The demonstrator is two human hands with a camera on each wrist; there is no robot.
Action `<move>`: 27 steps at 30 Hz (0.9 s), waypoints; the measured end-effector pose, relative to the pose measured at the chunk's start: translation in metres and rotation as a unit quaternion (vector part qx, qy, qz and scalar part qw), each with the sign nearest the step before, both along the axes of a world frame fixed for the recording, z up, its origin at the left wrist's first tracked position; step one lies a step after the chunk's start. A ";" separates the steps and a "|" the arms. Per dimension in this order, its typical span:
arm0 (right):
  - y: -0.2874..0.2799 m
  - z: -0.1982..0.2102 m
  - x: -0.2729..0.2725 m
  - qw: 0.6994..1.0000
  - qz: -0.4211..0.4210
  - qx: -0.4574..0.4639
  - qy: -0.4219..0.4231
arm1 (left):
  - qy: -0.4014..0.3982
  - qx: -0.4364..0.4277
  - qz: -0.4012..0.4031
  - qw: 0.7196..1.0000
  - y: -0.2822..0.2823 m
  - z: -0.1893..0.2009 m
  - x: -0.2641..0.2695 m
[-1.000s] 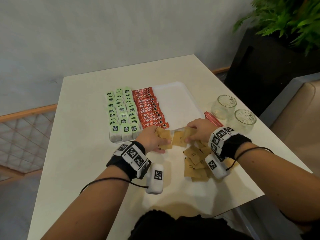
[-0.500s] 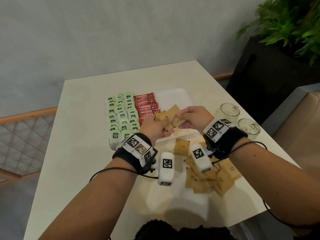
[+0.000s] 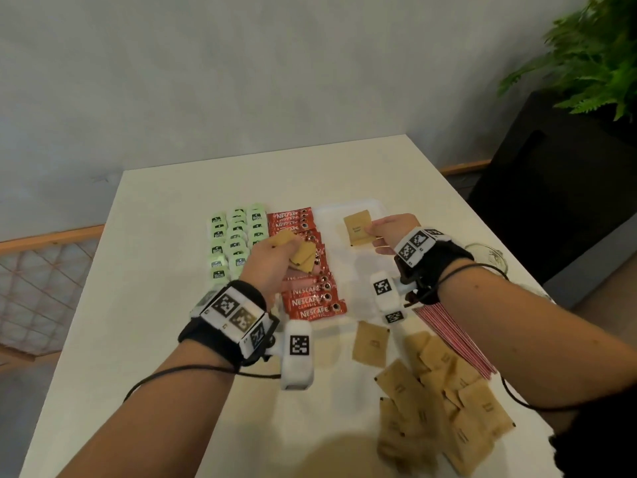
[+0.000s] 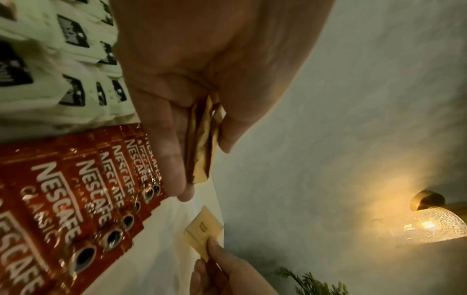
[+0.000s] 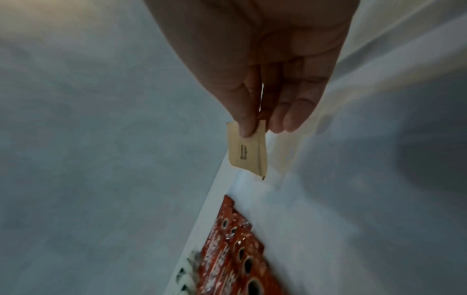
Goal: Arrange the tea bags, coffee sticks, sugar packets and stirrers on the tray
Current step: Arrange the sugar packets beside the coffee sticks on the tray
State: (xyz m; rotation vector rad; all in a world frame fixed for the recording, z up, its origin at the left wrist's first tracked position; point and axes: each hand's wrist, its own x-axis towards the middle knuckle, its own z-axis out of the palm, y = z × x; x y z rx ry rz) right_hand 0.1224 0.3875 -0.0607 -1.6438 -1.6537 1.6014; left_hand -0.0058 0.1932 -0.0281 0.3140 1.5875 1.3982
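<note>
a single sugar packet point(image 3: 358, 231) is pinched by the right hand point(image 3: 393, 232) over the tray point(image 3: 375, 205); several, seemingly, are gripped by the left hand point(image 3: 272, 262) above the coffee sticks point(image 3: 310, 301), which could be disturbed if one slipped.

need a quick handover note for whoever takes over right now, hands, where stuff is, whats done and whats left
Left hand: holds a small stack of brown paper sugar packets above the red Nescafe coffee sticks.
Right hand: pinches one brown sugar packet by its edge over the bare far right part of the white plastic tray.
Done: pale green tea bags in rows on the tray's left, coffee sticks in a column beside them.
Left: set down the held packets, move the loose pile of sugar packets from the white table, then the red stirrers lying right of the tray.
</note>
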 end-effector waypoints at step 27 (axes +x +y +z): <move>0.043 -0.029 -0.074 0.966 0.141 0.105 -0.189 | -0.137 0.101 0.002 0.985 0.016 -0.013 -0.054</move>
